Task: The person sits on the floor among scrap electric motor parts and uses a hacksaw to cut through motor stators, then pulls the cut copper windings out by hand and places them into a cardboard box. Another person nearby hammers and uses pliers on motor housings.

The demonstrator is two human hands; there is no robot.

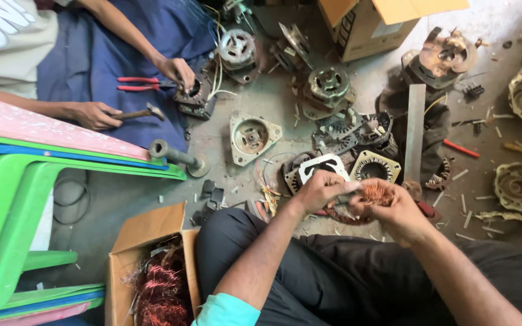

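Here, in the head view, the left hand (320, 188) and right hand (394, 208) were both closed around a bundle of copper winding (377, 193), held over the lap above the floor (225, 181), apparently for pulling apart. Beside the left knee, an open cardboard box (146, 232) contained more reddish copper wire (161, 290). A co-worker's hand (95, 115) gripped a hammer (143, 112).

Two open brown cardboard boxes (367, 24) (146, 232): top centre, bottom left.
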